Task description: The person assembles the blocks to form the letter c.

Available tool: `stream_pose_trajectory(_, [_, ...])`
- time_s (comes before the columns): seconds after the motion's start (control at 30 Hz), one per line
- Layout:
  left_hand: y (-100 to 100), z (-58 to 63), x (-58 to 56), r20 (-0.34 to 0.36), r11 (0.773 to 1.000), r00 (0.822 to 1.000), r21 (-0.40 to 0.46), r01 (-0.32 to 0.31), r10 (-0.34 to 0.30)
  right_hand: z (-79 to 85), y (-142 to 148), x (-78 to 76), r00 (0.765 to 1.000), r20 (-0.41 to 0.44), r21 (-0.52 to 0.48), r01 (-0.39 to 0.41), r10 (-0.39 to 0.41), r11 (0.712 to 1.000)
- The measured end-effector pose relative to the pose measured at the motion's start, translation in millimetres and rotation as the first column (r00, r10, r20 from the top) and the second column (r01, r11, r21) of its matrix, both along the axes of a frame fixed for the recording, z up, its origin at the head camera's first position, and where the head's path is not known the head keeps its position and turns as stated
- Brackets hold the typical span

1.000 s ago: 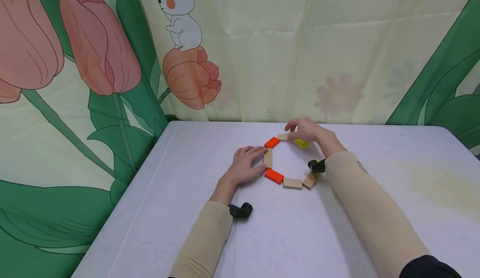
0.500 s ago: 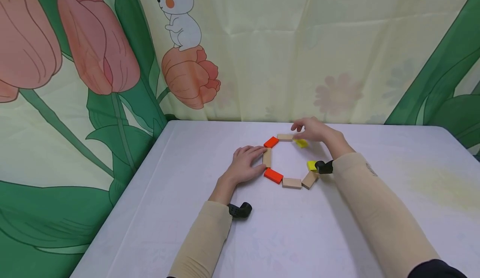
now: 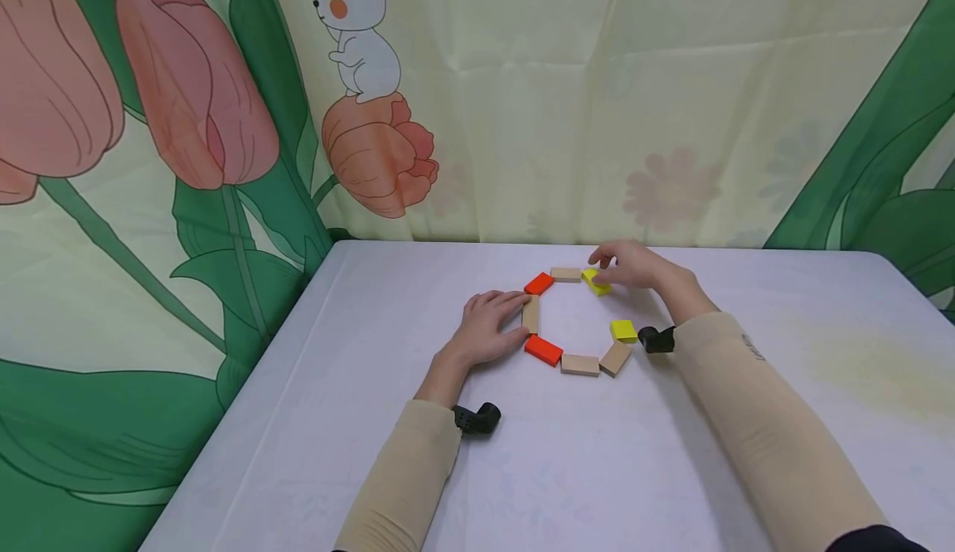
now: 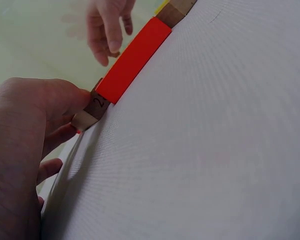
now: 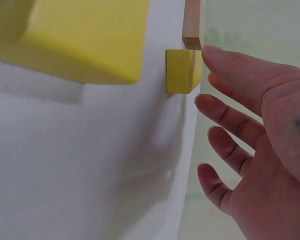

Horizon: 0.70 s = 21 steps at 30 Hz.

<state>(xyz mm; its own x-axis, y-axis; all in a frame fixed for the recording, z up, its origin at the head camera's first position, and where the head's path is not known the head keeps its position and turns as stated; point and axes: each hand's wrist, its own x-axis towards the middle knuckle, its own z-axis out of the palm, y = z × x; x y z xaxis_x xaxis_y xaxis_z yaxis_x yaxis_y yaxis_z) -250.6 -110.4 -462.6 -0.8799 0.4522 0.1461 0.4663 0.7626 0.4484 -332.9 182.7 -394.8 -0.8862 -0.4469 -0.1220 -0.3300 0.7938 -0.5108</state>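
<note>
Small flat blocks form a ring with a gap at its right side on the white-covered table (image 3: 418, 469). At the ring's left side, my left hand (image 3: 488, 324) holds a plain wooden block (image 3: 531, 314) between thumb and index finger, one at each end. A red block (image 3: 544, 350) sits by the thumb; another red block (image 3: 540, 283) lies beyond the index finger. My right hand (image 3: 630, 266) is at the far yellow block (image 3: 601, 288), its thumb tip right at the top edge. Its other fingers curve loosely, apart from one another, in the right wrist view.
Beside the far yellow block lies a wooden block (image 3: 566, 274). On the near side are two more wooden blocks (image 3: 579, 365) and a second yellow block (image 3: 623, 331), close to the right wrist camera (image 3: 656, 339). A printed curtain (image 3: 522, 121) hangs behind the table.
My right hand has shifted right, from the far wooden block to the far yellow block, which shows more fully. The near yellow block is uncovered. My left hand stays in place.
</note>
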Motion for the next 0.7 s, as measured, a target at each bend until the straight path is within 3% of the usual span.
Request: stream_pose_trajectory(0.7, [0.5, 1.4, 0.9, 0.018, 1.000, 1.000, 0.002, -0.005, 0.005, -7.0, 1.6, 3.8, 0.998, 0.061, 0.003, 0.002, -0.002, 1.000])
